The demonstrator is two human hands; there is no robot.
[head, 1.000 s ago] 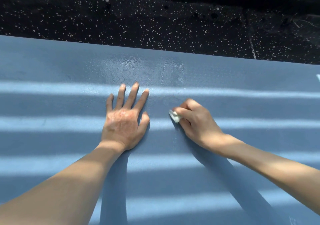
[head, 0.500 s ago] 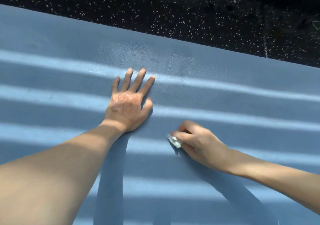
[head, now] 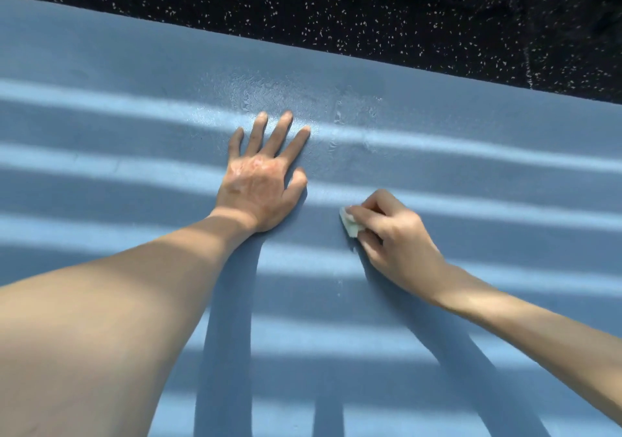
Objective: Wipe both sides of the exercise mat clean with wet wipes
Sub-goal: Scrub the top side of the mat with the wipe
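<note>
Exercise mat [head: 437, 174]: blue, spread flat on the black speckled floor [head: 370, 9], under both hands, striped with sunlight.
Left hand [head: 261, 180]: palm down on the mat, fingers straight and spread, holding nothing.
Right hand [head: 393, 241]: just beside the left, fingers curled round a wet wipe [head: 350, 224] (small, crumpled, whitish), pressing it onto the mat.
Damp patch [head: 286, 96]: glistens just beyond the left fingertips.

left hand [head: 257, 180] flat on mat [head: 101, 106], right hand [head: 393, 238] pinching wipe [head: 350, 224]
</note>
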